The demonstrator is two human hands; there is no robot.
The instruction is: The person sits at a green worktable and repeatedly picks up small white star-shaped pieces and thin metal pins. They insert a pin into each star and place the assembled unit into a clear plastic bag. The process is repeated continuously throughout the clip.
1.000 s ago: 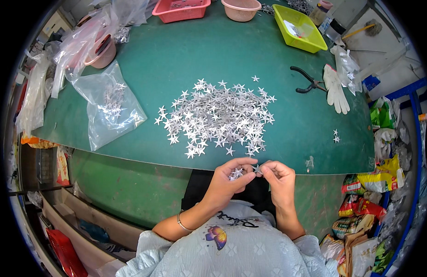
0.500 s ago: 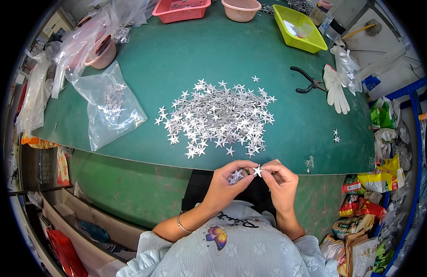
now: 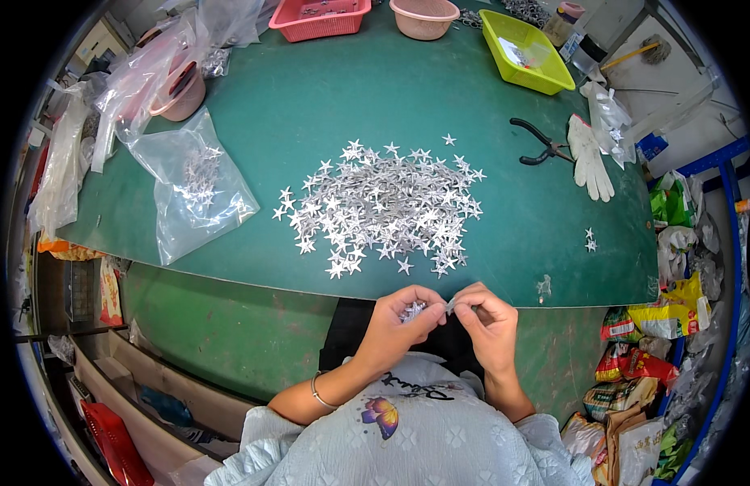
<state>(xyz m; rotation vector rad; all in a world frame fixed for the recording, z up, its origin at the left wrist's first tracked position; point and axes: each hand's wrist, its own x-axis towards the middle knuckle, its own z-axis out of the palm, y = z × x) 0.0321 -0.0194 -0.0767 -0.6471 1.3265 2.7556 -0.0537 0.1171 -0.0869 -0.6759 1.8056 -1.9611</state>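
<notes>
My left hand [image 3: 397, 322] is closed around several silver star pieces [image 3: 412, 311], at the table's near edge. Between the fingertips of both hands a single metal star [image 3: 450, 306] is pinched, seen nearly edge-on. My right hand [image 3: 490, 318] grips that star from the right with thumb and forefinger. Just beyond my hands a large pile of silver starfish-shaped pieces [image 3: 391, 202] lies spread on the green table [image 3: 350, 97]. To its left rests a clear plastic bag [image 3: 176, 231] with more stars in it.
Black-handled pliers [image 3: 541, 146] and a white glove [image 3: 589, 162] lie at the right, with a few stray stars [image 3: 591, 240] nearer. Along the back stand a red basket [image 3: 318, 30], a pink bowl [image 3: 423, 23] and a yellow-green tray [image 3: 529, 77]. Plastic bags [image 3: 59, 170] crowd the left edge.
The star between my fingertips has turned from showing its face to nearly edge-on. My right hand has shifted slightly left; the pile stays the same.
</notes>
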